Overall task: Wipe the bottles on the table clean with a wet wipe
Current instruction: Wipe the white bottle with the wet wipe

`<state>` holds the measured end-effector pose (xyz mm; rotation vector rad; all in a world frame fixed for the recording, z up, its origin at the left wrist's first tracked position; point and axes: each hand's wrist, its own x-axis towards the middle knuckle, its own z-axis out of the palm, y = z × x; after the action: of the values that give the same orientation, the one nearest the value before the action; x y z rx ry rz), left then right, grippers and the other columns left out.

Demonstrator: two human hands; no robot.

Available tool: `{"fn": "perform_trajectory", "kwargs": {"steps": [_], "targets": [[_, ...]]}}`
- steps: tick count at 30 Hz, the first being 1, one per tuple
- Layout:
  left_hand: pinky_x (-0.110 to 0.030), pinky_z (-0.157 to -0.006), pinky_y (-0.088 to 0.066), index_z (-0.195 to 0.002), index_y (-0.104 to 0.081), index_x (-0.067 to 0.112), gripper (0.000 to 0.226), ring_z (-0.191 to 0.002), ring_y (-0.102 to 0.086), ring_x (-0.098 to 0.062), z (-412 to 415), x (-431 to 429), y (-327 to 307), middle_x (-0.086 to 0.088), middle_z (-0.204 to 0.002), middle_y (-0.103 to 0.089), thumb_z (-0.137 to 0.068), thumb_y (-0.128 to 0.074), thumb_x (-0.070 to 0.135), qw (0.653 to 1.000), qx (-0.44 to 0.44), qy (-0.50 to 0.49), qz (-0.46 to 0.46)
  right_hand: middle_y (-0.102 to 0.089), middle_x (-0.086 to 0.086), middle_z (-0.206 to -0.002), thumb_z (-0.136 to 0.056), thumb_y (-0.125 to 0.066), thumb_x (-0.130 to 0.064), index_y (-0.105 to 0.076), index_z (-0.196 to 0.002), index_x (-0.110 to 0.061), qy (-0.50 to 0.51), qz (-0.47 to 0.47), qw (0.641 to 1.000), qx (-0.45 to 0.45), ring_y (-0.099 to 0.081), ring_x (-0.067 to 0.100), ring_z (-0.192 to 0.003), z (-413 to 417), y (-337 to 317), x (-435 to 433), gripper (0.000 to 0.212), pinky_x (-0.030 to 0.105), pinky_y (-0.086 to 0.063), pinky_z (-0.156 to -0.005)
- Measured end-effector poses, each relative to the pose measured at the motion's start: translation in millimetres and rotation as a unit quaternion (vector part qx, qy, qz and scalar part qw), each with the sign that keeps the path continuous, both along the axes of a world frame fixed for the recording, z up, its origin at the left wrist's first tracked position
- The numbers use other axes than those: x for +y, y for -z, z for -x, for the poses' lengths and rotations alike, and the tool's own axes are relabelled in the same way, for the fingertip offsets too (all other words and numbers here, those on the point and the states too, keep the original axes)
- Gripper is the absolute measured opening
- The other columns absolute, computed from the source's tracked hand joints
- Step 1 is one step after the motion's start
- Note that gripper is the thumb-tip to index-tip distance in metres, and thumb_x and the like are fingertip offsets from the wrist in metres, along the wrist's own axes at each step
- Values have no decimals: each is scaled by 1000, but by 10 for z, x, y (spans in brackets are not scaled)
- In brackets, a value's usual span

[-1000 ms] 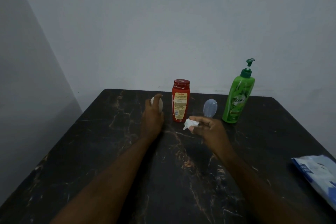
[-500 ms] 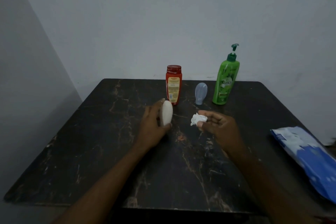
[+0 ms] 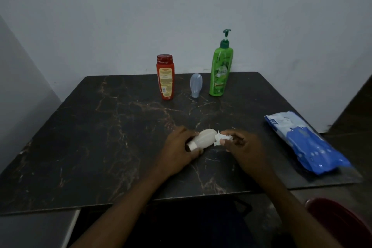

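- White bottle [image 3: 203, 140]: lower centre of frame, lying tilted. The left hand [image 3: 179, 153] has its fingers curled round the cap end. Cannot tell whether the bottle rests on the table [image 3: 100, 147].
- Right hand [image 3: 243, 147] pinches the bunched wet wipe [image 3: 220, 139] against the bottle's rounded end.
- Risk: a wet, smooth bottle held at one end may slip, and a bunched wipe may miss patches.
- Room: near table edge just below the hands, open top to the left. Red bottle [image 3: 165, 77], small blue bottle [image 3: 196, 85] and green pump bottle [image 3: 221, 70] stand well apart at the far edge. Wipes pack [image 3: 306, 143] lies at the right edge.
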<state>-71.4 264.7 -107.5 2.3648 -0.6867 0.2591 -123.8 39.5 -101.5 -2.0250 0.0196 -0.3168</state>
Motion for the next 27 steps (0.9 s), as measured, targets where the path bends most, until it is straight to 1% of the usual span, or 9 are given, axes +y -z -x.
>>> {"fn": "perform_trajectory", "kwargs": {"steps": [5, 8, 10, 12, 16, 19, 21, 24, 27], "targets": [[-25, -83, -48, -118, -73, 18, 47, -94, -61, -9, 30, -19, 39, 5, -106, -68, -76, -87, 36, 1000, -14, -4, 13, -70, -16, -92, -84, -74, -27, -73, -99, -27, 29, 53, 998, -37, -63, -2, -84, -29, 126, -3, 15, 19, -50, -77], [-26, -81, -49, -122, -73, 20, 50, -89, -61, -8, 53, 3, 39, 7, -100, -67, -77, -86, 40, 1000, -4, -9, 22, -68, -13, -96, -84, -75, -22, -72, -98, -25, 31, 89, 995, -36, -62, 0, -88, -74, 167, 37, 15, 20, -51, -82], [-24, -79, -49, -127, -71, 23, 50, -88, -59, -5, 77, 33, 33, 8, -98, -63, -80, -84, 38, 1000, 11, -5, 28, -65, -14, -99, -84, -75, -18, -69, -96, -31, 17, 122, 991, -47, -61, -2, -91, -58, 196, 62, 19, 15, -49, -82], [-22, -79, -47, -130, -69, 23, 50, -89, -59, -5, 105, 61, 30, 8, -98, -60, -83, -82, 32, 999, 25, 3, 41, -63, -14, -102, -83, -75, -15, -70, -100, -29, -7, 120, 990, -72, -61, -3, -94, -16, 215, 87, 22, 11, -48, -81], [-15, -80, -46, -127, -71, 25, 48, -91, -60, -3, 151, 84, 17, 9, -101, -64, -81, -84, 27, 998, 40, -15, 54, -62, -16, -102, -88, -68, -23, -72, -106, -23, -10, 120, 989, -80, -60, -4, -94, 13, 222, 122, 19, 10, -48, -83], [-13, -82, -48, -115, -74, 26, 41, -93, -63, 0, 170, 90, 7, 14, -103, -68, -77, -88, 25, 994, 59, -35, 81, -62, -20, -98, -85, -71, -27, -71, -103, -28, 10, 110, 993, -47, -59, -6, -92, -29, 255, 109, 18, 13, -48, -83], [-13, -80, -48, -109, -74, 26, 36, -92, -64, 0, 180, 93, 4, 15, -103, -69, -75, -89, 26, 994, 61, -39, 86, -60, -25, -97, -82, -75, -28, -67, -106, -32, 28, 88, 996, -19, -59, -8, -91, -44, 261, 104, 26, 10, -47, -79], [-13, -79, -46, -108, -75, 25, 36, -92, -63, -2, 186, 101, -1, 13, -101, -68, -75, -89, 26, 994, 54, -40, 82, -65, -20, -94, -80, -77, -31, -71, -104, -30, 36, 92, 995, -3, -60, -5, -87, -84, 262, 86, 25, 10, -44, -76], [-15, -80, -47, -111, -76, 25, 39, -92, -62, -1, 192, 99, 2, 14, -102, -67, -75, -89, 25, 994, 52, -44, 81, -68, -15, -87, -80, -77, -31, -75, -97, -29, 32, 99, 994, -13, -62, -2, -80, -79, 231, 78, 17, 14, -48, -73]]}}
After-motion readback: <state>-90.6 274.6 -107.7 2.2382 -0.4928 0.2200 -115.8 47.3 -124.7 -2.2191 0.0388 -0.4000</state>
